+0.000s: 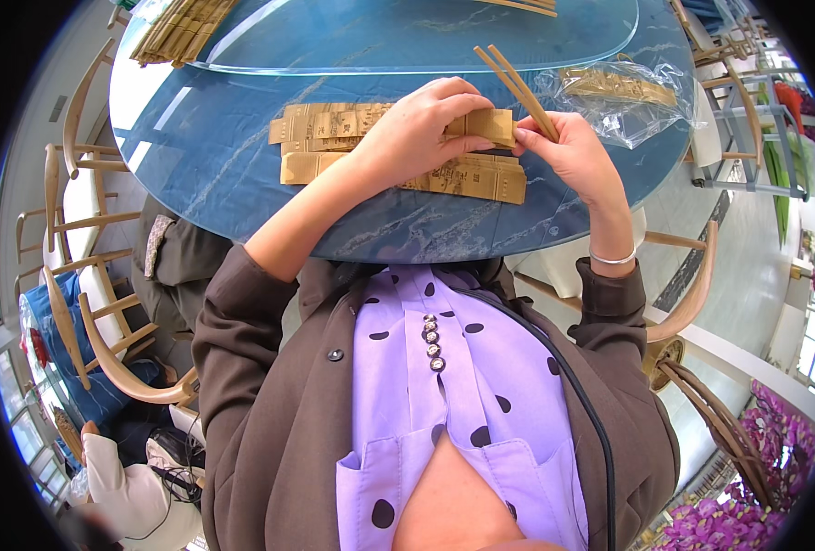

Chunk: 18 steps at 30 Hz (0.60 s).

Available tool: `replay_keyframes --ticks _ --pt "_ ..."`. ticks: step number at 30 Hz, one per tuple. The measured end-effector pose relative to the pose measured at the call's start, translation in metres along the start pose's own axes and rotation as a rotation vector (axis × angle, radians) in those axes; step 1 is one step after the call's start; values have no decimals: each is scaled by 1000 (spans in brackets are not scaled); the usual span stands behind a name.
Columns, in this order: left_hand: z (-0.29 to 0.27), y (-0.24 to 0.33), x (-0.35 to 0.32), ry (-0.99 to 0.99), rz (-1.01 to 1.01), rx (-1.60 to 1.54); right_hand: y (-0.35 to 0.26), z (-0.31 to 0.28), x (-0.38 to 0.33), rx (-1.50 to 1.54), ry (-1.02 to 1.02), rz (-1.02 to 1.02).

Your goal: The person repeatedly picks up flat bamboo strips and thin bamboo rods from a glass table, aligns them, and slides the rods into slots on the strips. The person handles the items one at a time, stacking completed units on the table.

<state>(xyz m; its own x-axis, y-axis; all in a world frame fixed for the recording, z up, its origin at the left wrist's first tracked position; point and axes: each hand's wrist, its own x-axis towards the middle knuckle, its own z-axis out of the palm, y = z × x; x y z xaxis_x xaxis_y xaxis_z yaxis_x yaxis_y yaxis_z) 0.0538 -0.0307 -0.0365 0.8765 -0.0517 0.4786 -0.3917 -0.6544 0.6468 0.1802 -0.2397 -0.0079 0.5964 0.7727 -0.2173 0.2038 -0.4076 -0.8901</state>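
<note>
My left hand (421, 124) grips a tan paper chopstick sleeve (491, 126) by its end above the blue marble table (242, 174). My right hand (573, 151) holds a pair of bamboo chopsticks (518, 88) whose lower ends meet the sleeve's open end and whose upper ends point up and to the left. A silver bracelet (612, 259) circles my right wrist. Under both hands lies a spread of more tan paper sleeves (334, 138), laid flat in overlapping rows near the table's front edge.
A clear plastic bag (623, 96) holding more bamboo pieces lies right of my hands. A glass turntable (407, 37) covers the table's centre, with a bundle of chopsticks (178, 32) at far left. Wooden chairs (86, 303) ring the table; another person (137, 491) sits at lower left.
</note>
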Motion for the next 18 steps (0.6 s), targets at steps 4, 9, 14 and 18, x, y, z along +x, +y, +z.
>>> replay_keyframes --ticks 4,9,14,18 --pt "-5 -1 4 103 100 141 -10 1 1 -185 -38 135" --pt "-2 -1 -1 -12 67 188 -32 1 -13 -122 134 87" --pt "-5 8 1 -9 140 130 -26 6 -11 213 5 -36" --pt "-9 11 0 -43 138 77 -38 -6 -15 316 -158 59"
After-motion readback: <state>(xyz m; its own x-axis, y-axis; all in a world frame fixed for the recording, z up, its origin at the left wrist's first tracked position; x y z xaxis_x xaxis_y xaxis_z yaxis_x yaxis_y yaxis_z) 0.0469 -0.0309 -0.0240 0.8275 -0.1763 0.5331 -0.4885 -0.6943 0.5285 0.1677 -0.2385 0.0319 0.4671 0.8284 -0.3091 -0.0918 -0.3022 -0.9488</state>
